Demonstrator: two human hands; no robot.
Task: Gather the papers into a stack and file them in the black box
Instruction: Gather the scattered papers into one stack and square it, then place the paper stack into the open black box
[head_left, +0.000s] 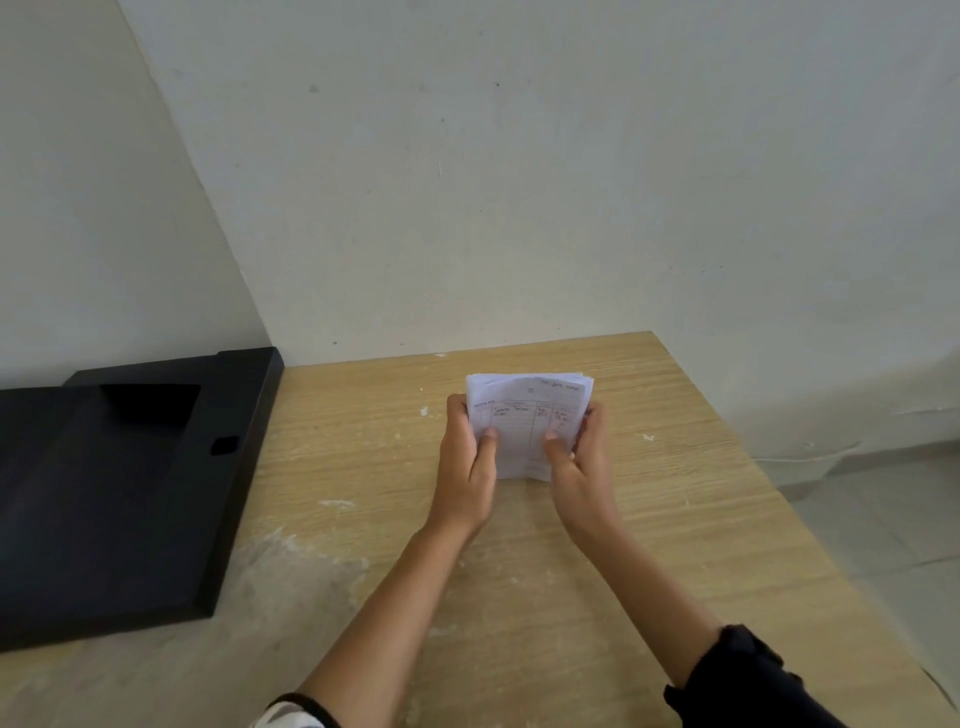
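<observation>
You have the stack of papers (527, 415) clamped between both grips, your left hand (467, 467) and right hand (582, 467) closed on its side edges with thumbs pressed on the top sheet, probably to square the edges before filing. The stack sits toward the far edge of the table (363, 519). The black box (114, 493) lies at the table's left edge, well apart. The wood-grain top is scuffed with pale marks; plain white walls meet behind.
</observation>
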